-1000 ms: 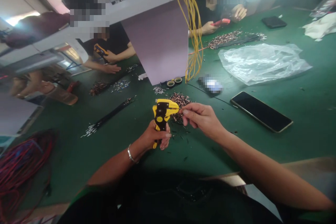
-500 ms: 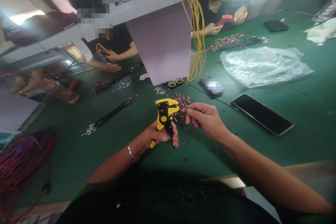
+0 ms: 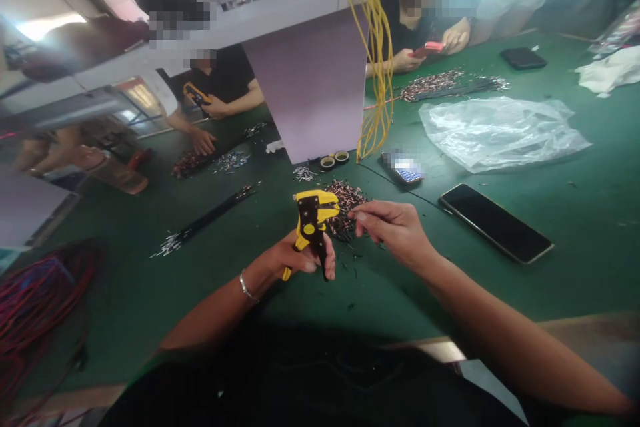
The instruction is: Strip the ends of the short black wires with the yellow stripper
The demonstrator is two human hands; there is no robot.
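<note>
My left hand (image 3: 300, 256) is wrapped round the handles of a yellow and black wire stripper (image 3: 311, 229), jaws toward the right. My right hand (image 3: 390, 223) is closed in a pinch just right of those jaws, thumb against forefinger. A thin wire (image 3: 349, 213) seems to be between its fingertips, mostly hidden by them. Behind the jaws lies a heap of short dark wires with copper ends (image 3: 346, 195). Small dark scraps (image 3: 356, 272) are scattered below it on the green table (image 3: 390, 307).
Left lie a bundle of black wires (image 3: 205, 220) and coiled red cables (image 3: 37, 307). Right are a phone (image 3: 495, 222) and a plastic bag (image 3: 500, 130). Tape rolls (image 3: 334, 160) sit before a panel (image 3: 310, 87); yellow wires (image 3: 377, 67) hang beside it. Co-workers' hands (image 3: 203, 143) are across the table.
My hands stay nearly in place, and the stripper's jaws look slightly closer together. Across the table, a co-worker's free hand has moved down to the wire pile at the left.
</note>
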